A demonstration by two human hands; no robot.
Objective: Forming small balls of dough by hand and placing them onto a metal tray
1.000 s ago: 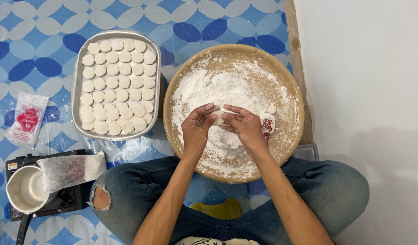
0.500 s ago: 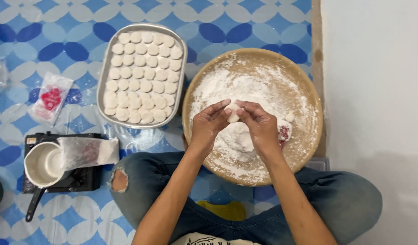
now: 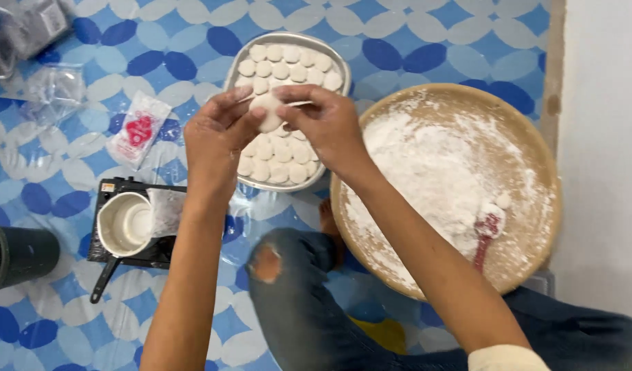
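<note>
On a blue-and-white patterned floor mat (image 3: 69, 172), a seated person works dough. Both hands have lifted away from the floured round tray (image 3: 529, 137), where they pressed dough a second ago, and now hover over the metal tray (image 3: 343, 65) of white discs. The left hand (image 3: 216, 141) and right hand (image 3: 326, 124) pinch one flattened dough piece (image 3: 268, 110) between fingertips, apparently shaped and about to join the rows. A small pot (image 3: 123, 223) sits nearby.
</note>
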